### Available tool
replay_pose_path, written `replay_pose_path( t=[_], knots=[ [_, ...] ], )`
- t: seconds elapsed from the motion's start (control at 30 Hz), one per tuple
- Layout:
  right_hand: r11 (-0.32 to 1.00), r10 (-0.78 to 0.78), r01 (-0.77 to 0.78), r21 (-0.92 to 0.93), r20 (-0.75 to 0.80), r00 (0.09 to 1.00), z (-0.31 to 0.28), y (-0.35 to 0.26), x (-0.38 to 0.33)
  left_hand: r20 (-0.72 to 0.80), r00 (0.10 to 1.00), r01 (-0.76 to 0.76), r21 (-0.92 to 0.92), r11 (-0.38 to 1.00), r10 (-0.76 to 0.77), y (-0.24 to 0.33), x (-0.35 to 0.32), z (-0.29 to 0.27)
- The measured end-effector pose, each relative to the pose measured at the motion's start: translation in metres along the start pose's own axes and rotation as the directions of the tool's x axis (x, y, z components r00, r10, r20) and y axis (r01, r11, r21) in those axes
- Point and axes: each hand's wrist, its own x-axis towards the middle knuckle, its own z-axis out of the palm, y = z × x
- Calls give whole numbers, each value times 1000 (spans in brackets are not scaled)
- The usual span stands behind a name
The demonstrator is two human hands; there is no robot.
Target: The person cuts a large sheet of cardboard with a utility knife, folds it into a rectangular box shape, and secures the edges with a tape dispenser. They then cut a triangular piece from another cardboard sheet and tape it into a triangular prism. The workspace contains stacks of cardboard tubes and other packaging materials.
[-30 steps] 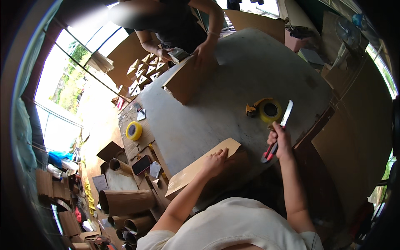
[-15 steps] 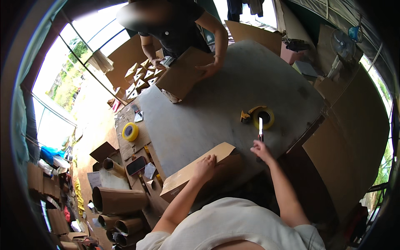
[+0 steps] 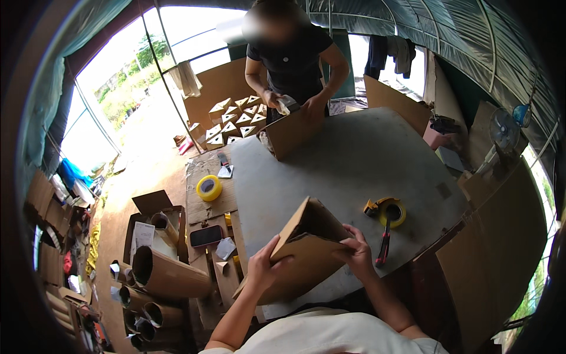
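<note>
A brown cardboard box (image 3: 306, 265) of triangular shape is tilted up in front of me, its open three-sided end facing away and upward. My left hand (image 3: 264, 264) grips its left edge, thumb on the near face. On the right edge, my right hand (image 3: 356, 252) pinches the cardboard near the open end. Just right of that hand lies a knife (image 3: 384, 245) with a red and black handle, its far end over a tape dispenser (image 3: 372, 206) with a yellow tape roll (image 3: 402, 213).
Across the grey table (image 3: 365, 153), a co-worker (image 3: 289, 65) handles another cardboard box (image 3: 292, 133). A yellow tape roll (image 3: 209, 188) and a phone (image 3: 206, 236) lie at the left. Cardboard tubes (image 3: 168, 277) stand lower left; triangular boxes (image 3: 236, 121) are stacked behind.
The knife has left my right hand and lies on the table. My right hand has moved left onto the box, which is raised and turned with its open end away from me.
</note>
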Motion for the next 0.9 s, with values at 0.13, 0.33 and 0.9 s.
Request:
replay_pose_path(
  t=[0.13,0.33,0.9],
  knots=[
    [968,-198,218,-120,163,967,33,-76,23,-151,985,-21,-567,824,-79,-8,-40,-19],
    [965,-216,240,-104,202,955,28,-79,20,-352,936,-217,-594,774,-8,1,-68,13],
    [870,390,-434,232,212,896,10,-56,13,-484,805,-43,-625,779,-344,55,-59,35]
  ],
)
